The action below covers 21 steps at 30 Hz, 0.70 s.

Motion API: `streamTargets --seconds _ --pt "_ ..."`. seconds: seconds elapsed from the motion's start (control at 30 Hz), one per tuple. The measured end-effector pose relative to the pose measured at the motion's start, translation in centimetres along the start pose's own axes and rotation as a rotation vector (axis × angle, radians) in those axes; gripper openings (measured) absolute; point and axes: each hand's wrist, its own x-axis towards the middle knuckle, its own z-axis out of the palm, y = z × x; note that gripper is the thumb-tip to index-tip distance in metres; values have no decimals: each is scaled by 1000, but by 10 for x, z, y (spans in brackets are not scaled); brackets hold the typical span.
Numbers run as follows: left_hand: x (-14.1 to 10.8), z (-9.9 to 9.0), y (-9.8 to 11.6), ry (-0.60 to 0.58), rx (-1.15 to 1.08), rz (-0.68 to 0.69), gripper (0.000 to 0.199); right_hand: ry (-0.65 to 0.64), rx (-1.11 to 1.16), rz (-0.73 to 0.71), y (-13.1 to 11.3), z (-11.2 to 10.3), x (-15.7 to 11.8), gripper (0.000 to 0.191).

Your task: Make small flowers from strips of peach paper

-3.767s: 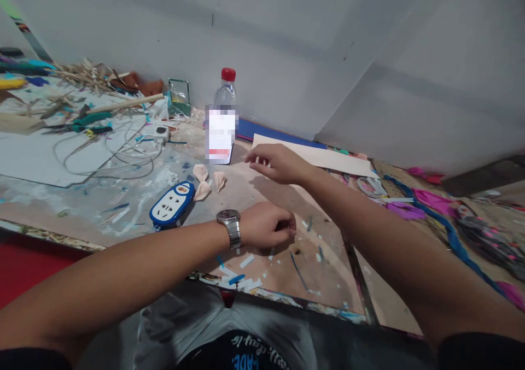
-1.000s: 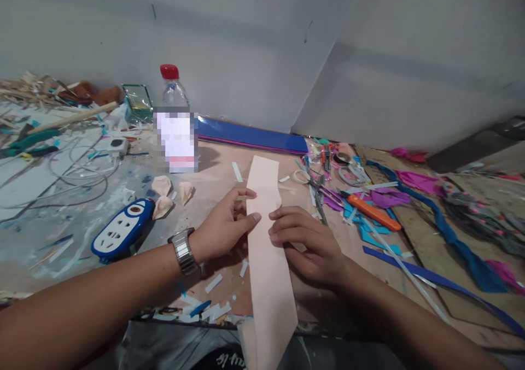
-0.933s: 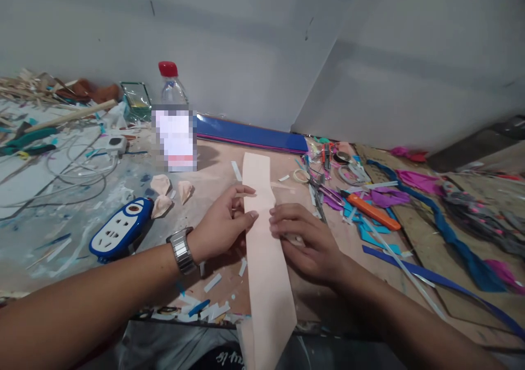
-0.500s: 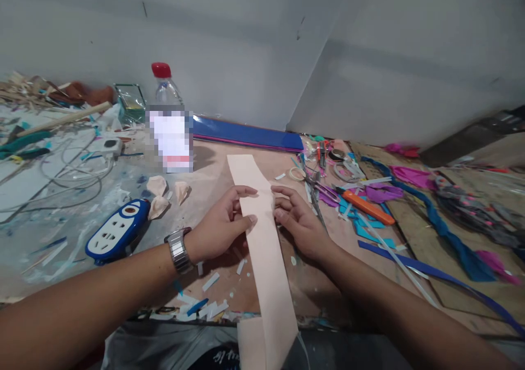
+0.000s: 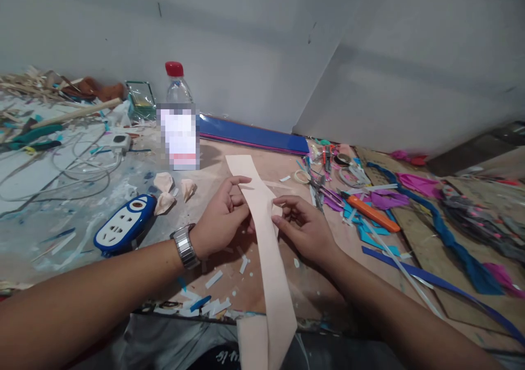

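A long pale peach strip [image 5: 266, 239] runs from mid-table down over the front edge, where its lower part is folded. My left hand [image 5: 225, 214], with a metal watch on the wrist, is at the strip's left edge, its fingers curled round that edge. At the right edge my right hand [image 5: 303, 225] pinches a small folded bit of the strip between thumb and fingers. Several cupped peach pieces [image 5: 164, 192] lie on the table to the left.
A blue and white power strip [image 5: 125, 225] lies at left, behind it a red-capped bottle [image 5: 179, 88] and a blurred bright screen [image 5: 180, 135]. At right are scissors [image 5: 328, 192], an orange cutter [image 5: 373, 214] and coloured scraps. White scraps lie near the front edge.
The view has shifted slightly, so the table items appear further right. My left thumb has moved off the top of the strip to its left edge. The strip now bends more.
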Motion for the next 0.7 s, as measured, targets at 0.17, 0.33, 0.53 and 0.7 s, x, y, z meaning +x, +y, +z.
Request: streamTargets --seconds 0.17,0.33,0.53,0.7 --pt "1 2 -5 38 41 21 73 -45 -98 -97 -1 0 -1 26" --pt "1 0 -6 55 19 11 100 -59 -118 -180 1 0 -4 23" --pt "1 -5 -2 17 49 -9 113 -81 -139 -239 1 -2 -9 22" --pt "2 -5 -3 -106 -4 35 102 13 -9 -162 5 -1 -7 17"
